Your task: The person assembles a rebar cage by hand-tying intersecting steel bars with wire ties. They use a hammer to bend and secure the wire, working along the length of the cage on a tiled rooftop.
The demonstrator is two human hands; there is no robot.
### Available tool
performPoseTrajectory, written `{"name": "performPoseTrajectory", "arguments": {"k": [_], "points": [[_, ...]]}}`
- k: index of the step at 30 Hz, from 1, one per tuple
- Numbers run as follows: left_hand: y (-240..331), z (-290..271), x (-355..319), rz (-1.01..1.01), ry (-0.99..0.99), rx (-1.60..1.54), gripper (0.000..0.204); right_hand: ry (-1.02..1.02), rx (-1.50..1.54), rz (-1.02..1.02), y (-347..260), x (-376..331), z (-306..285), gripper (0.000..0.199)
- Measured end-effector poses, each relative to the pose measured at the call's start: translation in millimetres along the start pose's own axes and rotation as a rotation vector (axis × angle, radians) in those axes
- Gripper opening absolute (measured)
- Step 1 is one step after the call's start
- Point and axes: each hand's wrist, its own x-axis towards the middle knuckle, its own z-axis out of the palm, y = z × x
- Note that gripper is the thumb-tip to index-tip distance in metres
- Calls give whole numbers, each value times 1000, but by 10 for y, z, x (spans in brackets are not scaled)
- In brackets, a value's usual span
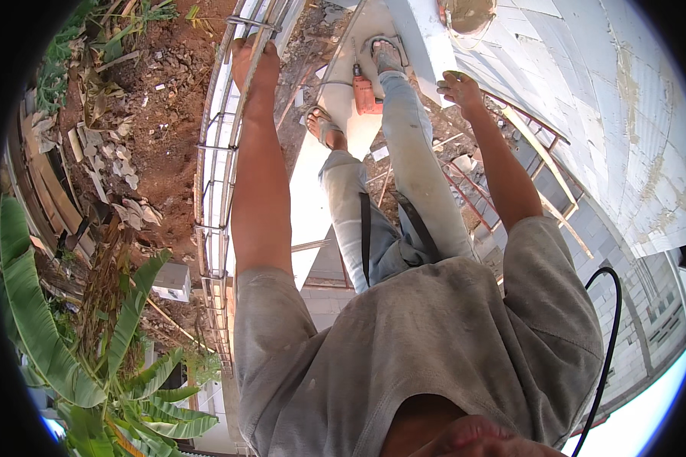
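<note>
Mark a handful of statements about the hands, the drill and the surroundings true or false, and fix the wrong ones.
1. The left hand is on the steel rebar cage. True.
2. The drill lies between the feet. True.
3. The right hand holds the drill. False: it is apart from it, off to the right.
4. The shirt is bright red. False: it is grey.
5. Large green leaves show at the lower left. True.
6. The feet are in boots. False: they are in sandals.
</note>
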Motion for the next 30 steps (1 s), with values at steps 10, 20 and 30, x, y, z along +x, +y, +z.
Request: {"name": "performPoseTrajectory", "arguments": {"k": [10,20,30], "points": [[-265,135,211,-74,-105,-175,31,-229,-697,248,1992,-610,32,43],[174,-348,55,-62,-167,-196,46,-201,-518,-218,1898,1123,1040,40],[160,-34,-125,213,361,-76,26,267,-889,-379,2042,3018,2012,53]]}}
